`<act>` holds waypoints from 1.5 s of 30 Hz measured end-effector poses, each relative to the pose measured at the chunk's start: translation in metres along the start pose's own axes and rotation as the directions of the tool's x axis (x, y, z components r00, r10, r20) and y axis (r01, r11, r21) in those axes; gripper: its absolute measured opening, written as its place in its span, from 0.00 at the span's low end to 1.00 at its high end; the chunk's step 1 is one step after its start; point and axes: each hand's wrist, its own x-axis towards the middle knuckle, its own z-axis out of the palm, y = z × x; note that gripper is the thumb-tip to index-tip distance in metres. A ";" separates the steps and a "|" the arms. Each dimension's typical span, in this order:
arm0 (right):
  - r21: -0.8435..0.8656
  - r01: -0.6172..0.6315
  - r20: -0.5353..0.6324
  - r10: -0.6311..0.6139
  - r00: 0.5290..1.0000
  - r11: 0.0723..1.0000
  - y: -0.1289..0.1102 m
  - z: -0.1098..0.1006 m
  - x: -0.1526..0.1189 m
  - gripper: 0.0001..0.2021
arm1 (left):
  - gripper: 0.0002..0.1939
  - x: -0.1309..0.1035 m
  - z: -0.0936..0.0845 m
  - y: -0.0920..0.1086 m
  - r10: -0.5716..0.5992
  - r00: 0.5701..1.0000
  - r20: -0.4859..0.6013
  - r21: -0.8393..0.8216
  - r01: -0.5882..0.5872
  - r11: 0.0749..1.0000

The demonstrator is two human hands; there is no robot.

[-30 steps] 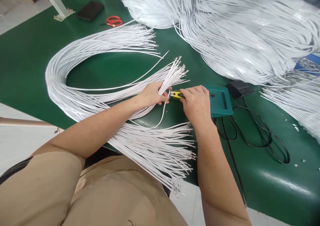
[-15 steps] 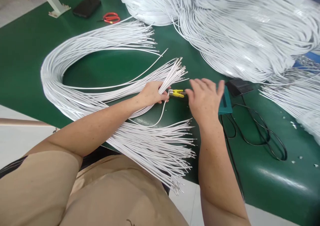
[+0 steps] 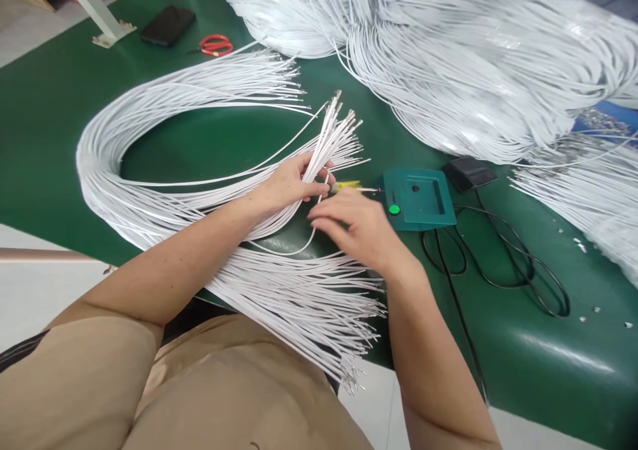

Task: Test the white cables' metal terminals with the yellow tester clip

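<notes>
And here the left hand has its grip closed round a slim bunch of white wires, the metal-tipped ends fanning up beyond the fingers. Just beside it comes the right hand, a little blurred, thumb and forefinger a narrow gap apart by a single loose wire that curves down from the left fingertips; whether that grip touches the wire, I can't tell.

Tucked between the two hands, a yellow clip-like piece lies partly hidden behind the right knuckles, its thin metal lead pointing at the teal box. That box sits on the green surface with a green button on its near corner, a black block just beside it and a black cable looping below.

Over on the left, a big white bundle bends in a wide curve, one set of ends far off, another spread close to the person's body. Up top, red-handled scissors rest near a flat black slab, and a huge heap of white wires fills the far side.
</notes>
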 end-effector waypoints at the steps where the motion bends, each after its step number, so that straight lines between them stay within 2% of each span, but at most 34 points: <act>1: 0.012 0.001 0.093 -0.002 0.996 1.000 -0.008 0.004 0.002 0.09 | 0.24 0.000 0.000 0.000 -0.001 1.000 0.009 -0.026 0.001 1.000; 3: -0.035 -0.078 0.259 0.084 0.962 0.996 -0.020 0.011 0.005 0.10 | 0.25 0.000 0.000 0.000 -0.024 1.000 0.020 -0.073 0.025 0.997; 5: -0.032 -0.208 0.404 0.203 0.892 0.978 -0.026 0.013 0.005 0.11 | 0.23 0.000 0.001 0.001 -0.065 0.998 0.007 -0.115 0.066 0.991; 7: 0.095 -0.359 0.526 0.260 0.810 0.928 -0.025 0.009 0.005 0.11 | 0.21 0.000 0.001 0.002 -0.104 0.994 -0.029 -0.118 0.100 0.988; 9: 0.261 -0.524 0.531 0.333 0.779 0.811 -0.018 0.003 0.004 0.12 | 0.22 0.000 0.001 0.002 -0.112 0.993 -0.048 -0.085 0.108 0.991; 11: 0.426 -0.621 0.348 0.514 0.784 0.658 -0.007 -0.003 0.003 0.11 | 0.22 -0.002 0.001 0.003 -0.084 0.996 -0.020 -0.039 0.084 0.996; 12: 0.518 -0.617 0.213 0.609 0.764 0.592 -0.001 -0.004 0.003 0.09 | 0.23 -0.002 0.002 0.003 -0.066 0.998 0.004 -0.018 0.066 0.998; 14: 0.690 -0.507 -0.016 0.711 0.703 0.517 0.010 -0.005 0.003 0.09 | 0.23 -0.004 0.003 0.003 -0.036 0.998 0.047 0.028 0.035 0.999; 16: 0.795 -0.376 -0.107 0.721 0.685 0.476 0.018 -0.003 0.004 0.12 | 0.23 -0.005 0.005 0.003 -0.023 0.996 0.090 0.068 0.017 0.998; 18: 0.834 -0.309 -0.133 0.709 0.692 0.458 0.021 0.001 0.005 0.13 | 0.22 -0.006 0.006 0.002 -0.026 0.993 0.116 0.067 0.018 0.998; 22: 0.838 -0.309 -0.109 0.693 0.712 0.450 0.018 0.008 0.007 0.13 | 0.19 -0.005 0.008 0.002 -0.062 0.995 0.082 -0.103 0.070 0.992; 25: 0.854 -0.334 -0.041 0.691 0.722 0.400 0.013 0.009 0.008 0.11 | 0.19 -0.005 0.008 0.003 -0.092 0.990 0.111 -0.172 0.110 0.979; 29: 0.897 -0.312 -0.003 0.710 0.704 0.313 0.014 0.010 0.009 0.11 | 0.17 -0.005 0.009 0.006 -0.083 0.989 0.120 -0.109 0.096 0.989; 32: 0.900 -0.268 -0.086 0.744 0.663 0.343 0.018 0.010 0.008 0.10 | 0.15 -0.006 0.010 0.009 -0.070 0.991 0.117 -0.039 0.075 0.996; 35: 0.892 -0.278 -0.101 0.757 0.645 0.356 0.018 0.009 0.008 0.08 | 0.14 -0.007 0.011 0.011 -0.078 0.990 0.121 -0.004 0.079 0.997; 38: 0.918 -0.270 -0.044 0.753 0.657 0.290 0.016 0.008 0.008 0.09 | 0.13 -0.008 0.012 0.013 -0.095 0.989 0.112 -0.021 0.098 0.995; 41: 0.954 -0.239 0.026 0.745 0.667 0.181 0.014 0.008 0.010 0.09 | 0.12 -0.008 0.013 0.013 -0.108 0.987 0.117 -0.046 0.114 0.992; 45: 0.981 -0.190 0.091 0.747 0.659 0.049 0.012 0.011 0.013 0.04 | 0.14 -0.007 0.014 0.008 -0.070 0.992 0.100 -0.070 0.077 0.995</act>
